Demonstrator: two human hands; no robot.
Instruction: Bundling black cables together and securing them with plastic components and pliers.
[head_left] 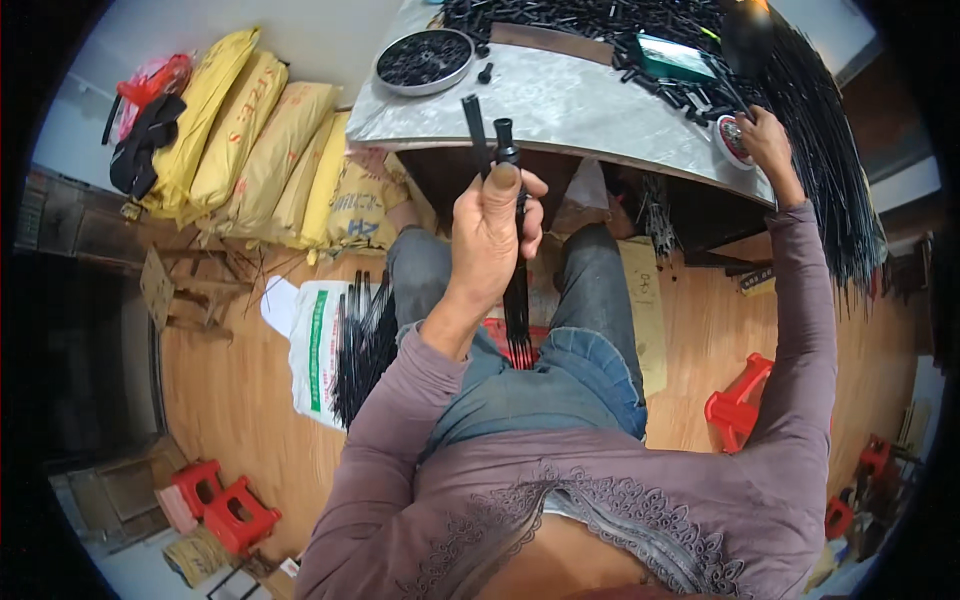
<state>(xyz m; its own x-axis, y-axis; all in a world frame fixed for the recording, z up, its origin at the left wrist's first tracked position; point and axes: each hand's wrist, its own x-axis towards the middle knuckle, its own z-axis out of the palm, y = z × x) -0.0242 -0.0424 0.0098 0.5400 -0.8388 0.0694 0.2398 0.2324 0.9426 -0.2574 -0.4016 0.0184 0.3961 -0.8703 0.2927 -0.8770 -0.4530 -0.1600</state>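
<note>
My left hand point(490, 225) is raised over my lap, its fingers wrapped round a bundle of thin black rods point(517, 310). A black tubular fitting with a flared end point(505, 135) sticks up out of this grip. Beside it rises a flat-sided black piece point(474, 120). The rods' lower ends fan out above my thighs. At the table's right edge, the fingers of my right hand point(767, 145) are closed beside a round red-and-white container point(735, 142). A thin dark line runs up from these fingertips; what they hold is too small to make out.
The grey table point(560, 105) carries a round metal tray point(425, 62) of small black parts, a brown strip point(552, 43), a green box point(675, 57) and heaped black pieces. Long black rods point(815, 150) hang off its right side. Yellow sacks point(235, 140) and red stools point(738, 402) stand around.
</note>
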